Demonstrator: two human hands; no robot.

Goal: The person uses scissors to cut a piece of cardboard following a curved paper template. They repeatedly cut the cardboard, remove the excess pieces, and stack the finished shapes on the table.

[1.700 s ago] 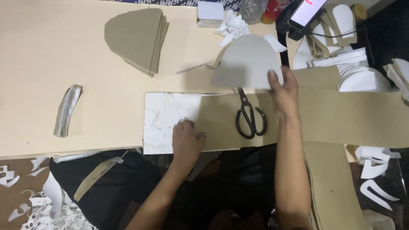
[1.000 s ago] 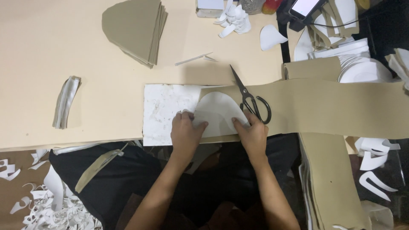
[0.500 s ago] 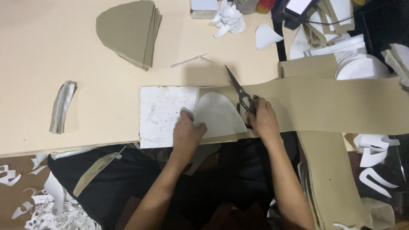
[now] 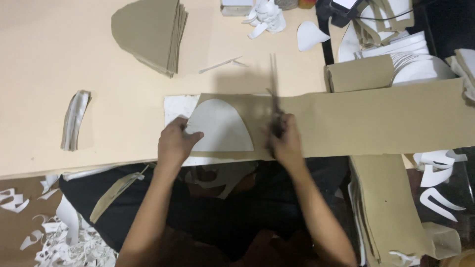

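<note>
My left hand (image 4: 176,141) presses on the left edge of a white dome-shaped template (image 4: 220,126). The template lies on a long tan strip of material (image 4: 366,121) that runs across the table to the right. My right hand (image 4: 285,141) grips the handles of dark scissors (image 4: 273,91), whose blades point away from me, just right of the template; the scissors are blurred. Under the strip's left end sits a white board (image 4: 175,106).
A stack of tan dome-shaped cut pieces (image 4: 148,34) lies at the far left. A folded grey strip (image 4: 74,118) rests on the left. A tan roll (image 4: 358,73), white cut shapes (image 4: 311,35) and scraps (image 4: 264,15) crowd the right and back. White offcuts (image 4: 64,242) litter the floor.
My right hand brought the white template down from the far side onto the tan strip, then took hold of the scissors and lifted them. My left hand stayed on the template's left edge.
</note>
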